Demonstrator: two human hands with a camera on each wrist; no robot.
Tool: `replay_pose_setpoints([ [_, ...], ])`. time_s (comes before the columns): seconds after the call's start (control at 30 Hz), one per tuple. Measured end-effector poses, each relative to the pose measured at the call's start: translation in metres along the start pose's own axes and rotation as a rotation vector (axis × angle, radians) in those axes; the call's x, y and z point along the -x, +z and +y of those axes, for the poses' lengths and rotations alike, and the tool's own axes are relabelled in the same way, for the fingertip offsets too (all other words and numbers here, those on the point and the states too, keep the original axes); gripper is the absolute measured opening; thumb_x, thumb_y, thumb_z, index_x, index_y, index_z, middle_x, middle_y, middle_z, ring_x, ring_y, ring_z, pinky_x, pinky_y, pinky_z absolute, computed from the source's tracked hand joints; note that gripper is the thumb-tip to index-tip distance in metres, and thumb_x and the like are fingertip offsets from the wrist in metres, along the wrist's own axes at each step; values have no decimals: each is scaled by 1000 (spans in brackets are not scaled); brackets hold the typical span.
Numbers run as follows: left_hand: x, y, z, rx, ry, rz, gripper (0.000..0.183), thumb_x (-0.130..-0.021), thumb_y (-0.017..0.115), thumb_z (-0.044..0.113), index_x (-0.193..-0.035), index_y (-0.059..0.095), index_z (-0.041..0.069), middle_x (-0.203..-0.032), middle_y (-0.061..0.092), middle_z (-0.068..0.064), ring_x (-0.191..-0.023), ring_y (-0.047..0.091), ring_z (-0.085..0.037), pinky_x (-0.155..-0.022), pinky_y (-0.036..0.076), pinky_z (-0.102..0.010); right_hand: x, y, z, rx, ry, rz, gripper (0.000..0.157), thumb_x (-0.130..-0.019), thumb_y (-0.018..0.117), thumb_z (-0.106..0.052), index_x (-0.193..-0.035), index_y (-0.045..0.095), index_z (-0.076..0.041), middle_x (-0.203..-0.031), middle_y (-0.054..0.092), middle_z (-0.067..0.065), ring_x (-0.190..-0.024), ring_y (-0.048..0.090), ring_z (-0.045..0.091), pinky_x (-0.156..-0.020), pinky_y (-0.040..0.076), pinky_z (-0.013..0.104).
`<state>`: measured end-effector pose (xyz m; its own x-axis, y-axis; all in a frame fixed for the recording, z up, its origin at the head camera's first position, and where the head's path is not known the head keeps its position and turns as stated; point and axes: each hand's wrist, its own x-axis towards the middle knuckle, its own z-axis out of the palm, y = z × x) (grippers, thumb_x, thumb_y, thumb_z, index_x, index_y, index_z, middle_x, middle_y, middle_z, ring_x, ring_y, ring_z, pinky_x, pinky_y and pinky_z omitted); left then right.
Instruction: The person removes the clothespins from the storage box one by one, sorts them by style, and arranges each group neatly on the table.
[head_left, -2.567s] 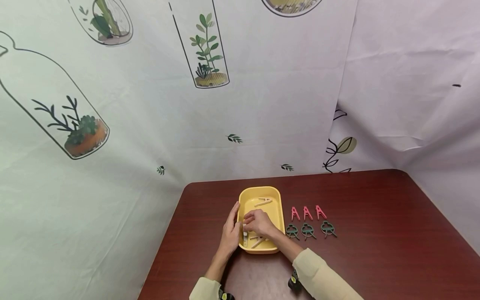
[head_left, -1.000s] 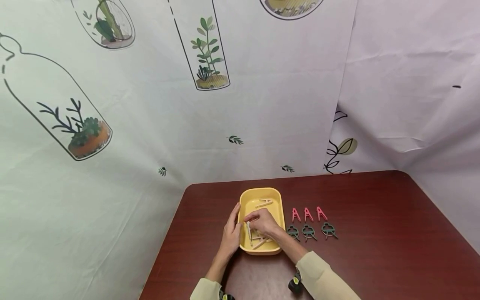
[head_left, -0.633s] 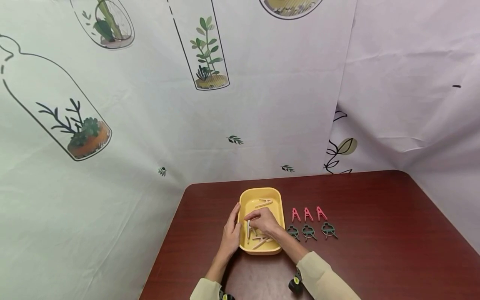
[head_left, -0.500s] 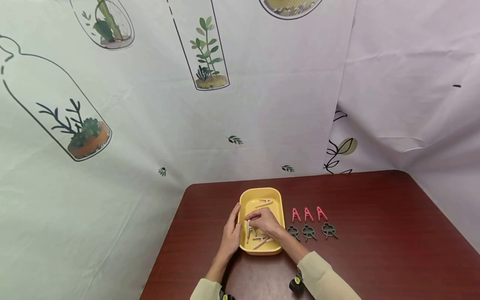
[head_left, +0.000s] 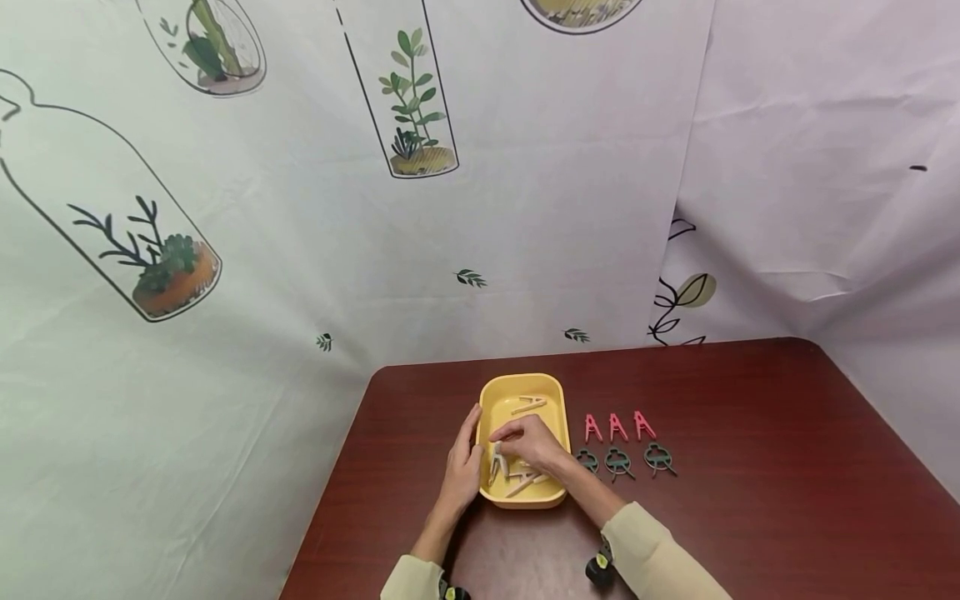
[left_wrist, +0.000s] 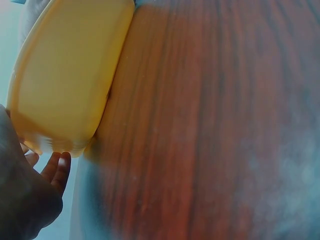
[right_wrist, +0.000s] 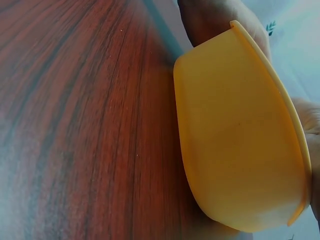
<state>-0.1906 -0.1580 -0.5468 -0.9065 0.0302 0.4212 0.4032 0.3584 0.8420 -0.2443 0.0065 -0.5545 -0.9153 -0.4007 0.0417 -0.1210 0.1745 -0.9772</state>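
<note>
My left hand (head_left: pixel 462 467) lies along the left side of a yellow plastic basin (head_left: pixel 522 503), its fingers straight against the outer wall and its thumb near the rim. The left wrist view shows those fingertips touching the basin wall. Reaching in over the right rim, my right hand (head_left: pixel 527 439) pinches the upper end of a pale clothespin (head_left: pixel 495 467), which points down toward the basin floor. Close by, at the near end, lie more clothespins (head_left: pixel 519 483), partly overlapping. One clothespin (head_left: pixel 529 404) lies alone at the far end. In the right wrist view the basin wall hides the fingers.
To the right of the basin, three pink clothespins (head_left: pixel 617 427) stand in a row on the dark red table (head_left: pixel 750 467). Below them is a row of three round dark green clips (head_left: pixel 618 462). A patterned cloth (head_left: pixel 525 208) hangs behind the table.
The pale clothespin under my right hand has turned, so its two legs now show spread apart where a narrow edge showed before. My left hand stays against the basin.
</note>
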Motion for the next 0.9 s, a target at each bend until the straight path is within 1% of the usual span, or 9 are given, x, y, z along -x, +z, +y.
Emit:
replay_pose_setpoints([
  [0.07,0,0,0,4,6,-4,62,-91,47,-25,-152,47,-12,-159,43,-33,-148,38,-50,-116,24,-16,1,-1,0,5,-3,-11,12,-89,78,3,-100,82,4,-93,79,11,-81,70,10,-73,57,25],
  [0.13,0,0,1,4,-1,-8,62,-92,47,-25,-153,46,-12,-159,43,-33,-149,38,-50,-115,23,-15,1,-1,0,15,-10,-21,11,-89,79,3,-99,82,4,-92,79,10,-80,69,10,-72,56,25],
  [0.37,0,-2,4,-14,-38,-20,63,-93,48,-22,-155,46,-9,-161,43,-29,-150,38,-45,-116,24,-18,4,0,-1,0,-29,-57,10,-91,79,2,-99,81,6,-91,79,12,-81,71,10,-72,55,23],
  [0.43,0,-1,0,-21,-42,-20,63,-93,47,-22,-155,46,-9,-162,42,-29,-151,38,-45,-116,24,-18,4,-1,-1,5,-32,-61,10,-91,79,2,-100,81,6,-91,79,12,-82,71,10,-72,55,23],
  [0.5,0,1,-9,-26,-45,-14,64,-94,46,-22,-156,45,-8,-163,41,-28,-151,37,-44,-116,23,-17,4,-1,-1,28,-29,-59,10,-90,81,0,-99,82,4,-91,80,11,-82,71,9,-72,55,22],
  [0.6,-1,4,-23,-35,-50,-6,65,-95,45,-22,-158,44,-5,-164,40,-25,-153,36,-41,-116,21,-15,5,-3,-2,74,-34,-56,10,-90,83,-3,-98,83,1,-92,80,8,-82,70,8,-73,54,23],
  [0.7,-1,5,-33,-54,-44,-6,66,-95,47,-20,-159,46,0,-165,42,-20,-153,37,-38,-116,23,-17,8,-5,-3,104,-29,-63,10,-89,83,-4,-99,84,-1,-93,80,7,-85,69,9,-75,54,24],
  [0.8,-1,3,-38,-60,-21,-15,66,-94,48,-18,-158,46,0,-165,43,-20,-152,38,-39,-118,25,-20,10,-7,-4,98,-20,-82,11,-90,82,-2,-101,84,-1,-96,81,8,-88,69,9,-78,54,25],
  [0.9,0,2,-40,-54,1,-22,66,-94,49,-17,-158,46,-1,-164,43,-20,-152,38,-40,-117,25,-18,11,-9,-5,81,-19,-108,13,-90,79,2,-102,84,1,-98,81,10,-90,69,9,-80,54,25],
])
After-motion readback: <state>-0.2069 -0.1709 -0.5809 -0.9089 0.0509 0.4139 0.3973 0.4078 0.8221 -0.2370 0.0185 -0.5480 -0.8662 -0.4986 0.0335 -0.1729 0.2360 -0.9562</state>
